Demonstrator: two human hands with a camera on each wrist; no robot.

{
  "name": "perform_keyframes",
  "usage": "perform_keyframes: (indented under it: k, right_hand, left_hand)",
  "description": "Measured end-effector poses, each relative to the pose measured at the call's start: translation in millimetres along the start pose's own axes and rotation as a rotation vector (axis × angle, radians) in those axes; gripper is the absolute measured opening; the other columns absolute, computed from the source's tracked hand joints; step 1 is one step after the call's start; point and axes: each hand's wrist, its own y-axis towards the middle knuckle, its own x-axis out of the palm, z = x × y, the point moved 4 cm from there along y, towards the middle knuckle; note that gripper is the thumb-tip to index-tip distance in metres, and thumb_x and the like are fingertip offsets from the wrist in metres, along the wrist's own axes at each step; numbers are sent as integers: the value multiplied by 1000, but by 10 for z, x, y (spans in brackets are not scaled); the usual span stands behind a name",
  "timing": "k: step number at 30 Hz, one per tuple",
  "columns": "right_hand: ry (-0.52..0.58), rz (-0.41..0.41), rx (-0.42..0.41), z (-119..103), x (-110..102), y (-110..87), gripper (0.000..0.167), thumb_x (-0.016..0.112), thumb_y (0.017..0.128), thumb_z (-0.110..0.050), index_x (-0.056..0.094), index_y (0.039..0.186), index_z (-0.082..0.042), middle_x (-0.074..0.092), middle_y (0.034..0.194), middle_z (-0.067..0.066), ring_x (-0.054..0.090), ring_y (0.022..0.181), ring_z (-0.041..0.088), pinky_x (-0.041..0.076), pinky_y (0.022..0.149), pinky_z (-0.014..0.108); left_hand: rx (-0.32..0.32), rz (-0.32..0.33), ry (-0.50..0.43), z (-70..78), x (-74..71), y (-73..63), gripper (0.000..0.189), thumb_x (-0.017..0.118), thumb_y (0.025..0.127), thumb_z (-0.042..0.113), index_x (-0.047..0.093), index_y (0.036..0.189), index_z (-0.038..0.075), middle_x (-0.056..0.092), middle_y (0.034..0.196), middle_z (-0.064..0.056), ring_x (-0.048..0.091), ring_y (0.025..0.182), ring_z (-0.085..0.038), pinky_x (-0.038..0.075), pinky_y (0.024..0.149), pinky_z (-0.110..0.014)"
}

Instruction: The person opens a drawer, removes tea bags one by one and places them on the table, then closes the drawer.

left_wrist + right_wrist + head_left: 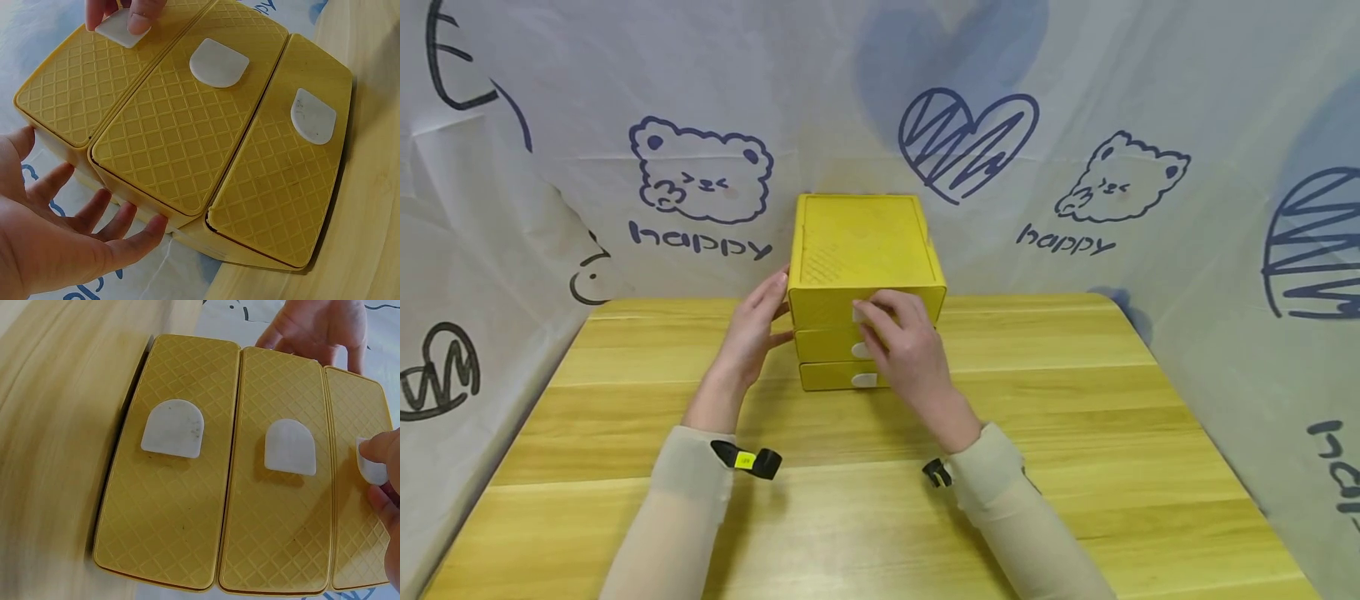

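A yellow three-drawer box [865,242] stands at the back of the table, its drawer fronts facing me. My left hand [751,329] rests against the box's left side, fingers spread and fairly straight; in the left wrist view the fingertips [153,226] touch that side wall. With thumb and fingers, my right hand [913,350] pinches the white handle [123,28] of the top drawer. The middle drawer's white handle [290,447] and the bottom drawer's white handle [173,428] are untouched. All three drawers look pushed in.
The wooden table [1060,467] spreads around the box. Behind and beside it hangs a pale cloth [820,100] with blue drawings and lettering, close to the box's back. A black strap [747,460] sits at the left cuff.
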Motion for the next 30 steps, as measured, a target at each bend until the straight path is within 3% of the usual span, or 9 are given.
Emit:
perform_keyframes:
  k: [13,30]
  right_hand:
    - [5,25,10,20,16,8,19,79,92,-2,74,111,0,64,107,15,60,94,32,55,81,39]
    - [-3,49,-18,-15,-8,-16,20,81,90,-3,73,109,-2,64,107,13,60,95,31,56,81,39]
  left_hand:
    - [-36,16,-1,-64,16,25,64,43,109,55,33,165,24,27,171,1,31,151,-35,34,117,-66]
    - [-54,23,5,-73,28,27,61,42,110,52,34,164,25,28,171,1,31,152,-32,34,117,-65]
